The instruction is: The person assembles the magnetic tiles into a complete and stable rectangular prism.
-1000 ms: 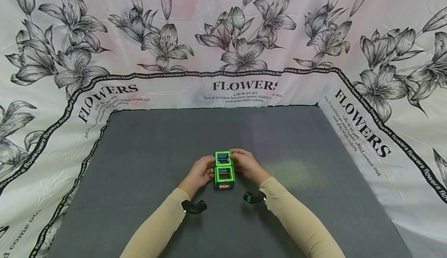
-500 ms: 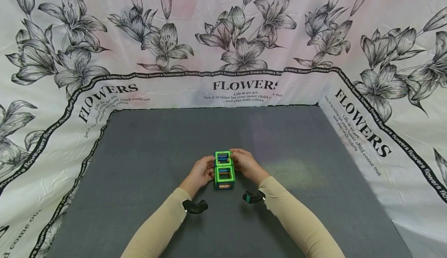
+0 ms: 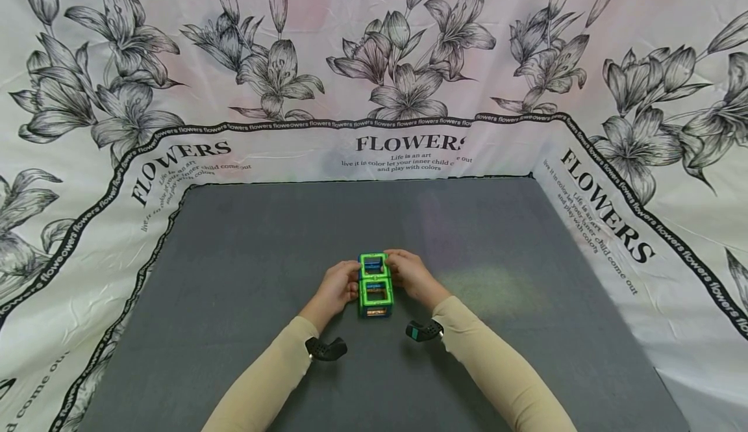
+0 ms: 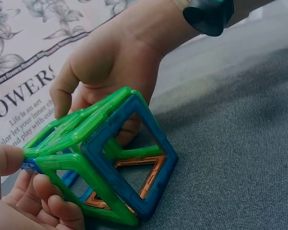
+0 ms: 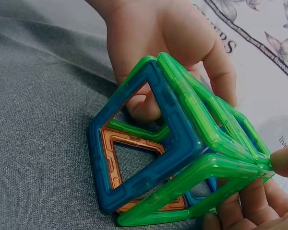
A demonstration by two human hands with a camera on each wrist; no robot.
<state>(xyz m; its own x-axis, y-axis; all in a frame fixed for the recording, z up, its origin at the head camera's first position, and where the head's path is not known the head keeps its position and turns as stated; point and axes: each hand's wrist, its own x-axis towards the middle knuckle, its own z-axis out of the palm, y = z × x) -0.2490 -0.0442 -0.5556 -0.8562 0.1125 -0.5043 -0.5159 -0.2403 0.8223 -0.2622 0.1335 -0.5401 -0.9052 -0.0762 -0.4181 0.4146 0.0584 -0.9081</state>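
Note:
A block built from square magnetic tiles (image 3: pixel 375 284) stands on the dark grey cloth, two cubes long, with open frames. Green tiles top it; a blue tile (image 4: pixel 108 158) closes the near end and an orange tile (image 5: pixel 116 158) lies at its base. My left hand (image 3: pixel 335 289) holds the far cube from the left, thumb at the upper edge and fingers curled along the side. From the right, my right hand (image 3: pixel 413 276) grips the same cube, its thumb (image 5: pixel 285 160) at a top corner. The far end of the block is partly hidden in both wrist views.
Dark grey cloth (image 3: pixel 263 237) covers the table around the block. White flower-printed fabric (image 3: pixel 409 152) rises behind it and along both sides. A black wrist strap mount (image 3: pixel 326 349) sits on the left sleeve, another mount (image 3: pixel 424 330) on the right.

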